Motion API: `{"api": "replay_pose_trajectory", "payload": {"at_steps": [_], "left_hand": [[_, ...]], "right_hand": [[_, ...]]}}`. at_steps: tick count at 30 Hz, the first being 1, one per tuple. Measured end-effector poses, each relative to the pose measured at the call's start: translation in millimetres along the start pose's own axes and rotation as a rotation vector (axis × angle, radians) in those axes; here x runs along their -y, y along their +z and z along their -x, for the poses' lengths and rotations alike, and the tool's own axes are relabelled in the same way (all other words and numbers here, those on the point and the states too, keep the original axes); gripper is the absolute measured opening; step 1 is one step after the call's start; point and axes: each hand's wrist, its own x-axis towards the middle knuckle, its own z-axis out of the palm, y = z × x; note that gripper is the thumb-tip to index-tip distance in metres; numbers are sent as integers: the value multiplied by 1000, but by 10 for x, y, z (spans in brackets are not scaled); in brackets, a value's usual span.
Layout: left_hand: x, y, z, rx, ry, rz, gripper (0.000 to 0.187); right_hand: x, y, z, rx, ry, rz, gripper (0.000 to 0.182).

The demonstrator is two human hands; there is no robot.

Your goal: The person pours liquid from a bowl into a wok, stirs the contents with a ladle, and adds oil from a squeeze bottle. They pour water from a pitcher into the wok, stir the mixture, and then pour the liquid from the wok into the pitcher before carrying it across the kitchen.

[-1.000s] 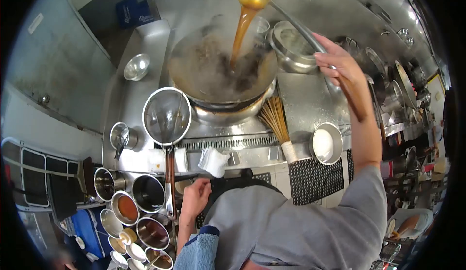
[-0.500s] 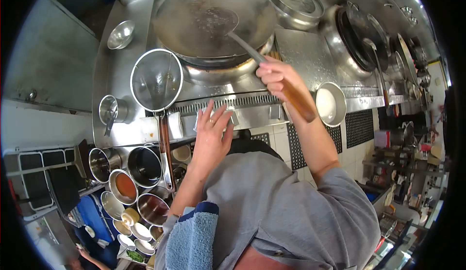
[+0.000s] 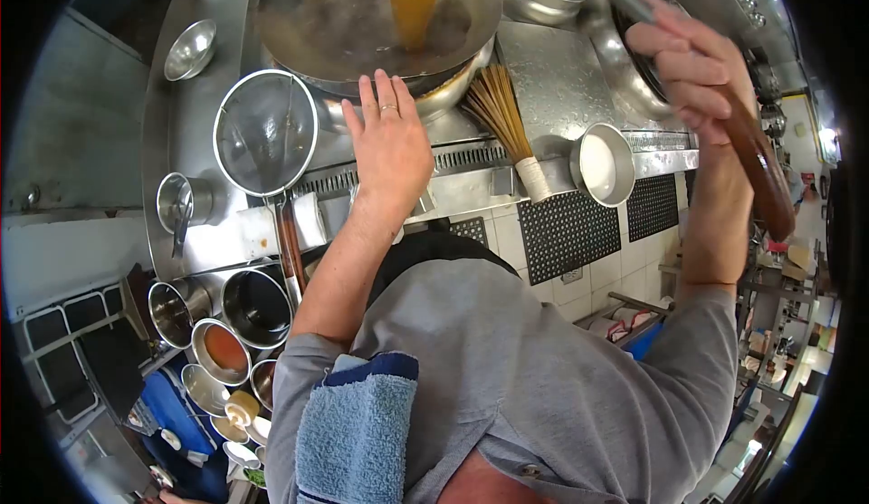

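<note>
My right hand is raised high at the right, closed around the wooden handle of a ladle. The ladle's metal shaft runs up and left out of the top of the view, so its bowl is hidden. A stream of orange-brown liquid falls into the large steaming wok, where dark liquid lies. My left hand is open, palm down and fingers stretched, its fingertips overlapping the wok's near rim. Left of it a round mesh strainer lies on the stove counter.
A bamboo wok brush and a pot of white contents are right of the wok. A metal bowl and a small pot stand at left. Several sauce containers, including one of red-brown sauce, sit at lower left.
My right hand has lifted the ladle up and to the right out of the wok, and liquid now pours down. My left hand has moved forward to the wok's rim.
</note>
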Motion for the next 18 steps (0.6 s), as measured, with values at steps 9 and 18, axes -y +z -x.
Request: {"api": "replay_pose_trajectory", "payload": {"at_steps": [9, 18], "left_hand": [[-38, -38, 47, 60, -6, -24, 71], [7, -39, 36, 49, 31, 4, 62]], "right_hand": [[329, 105, -240, 195, -338, 513, 55], [-943, -742, -1686, -269, -252, 852, 80]]}}
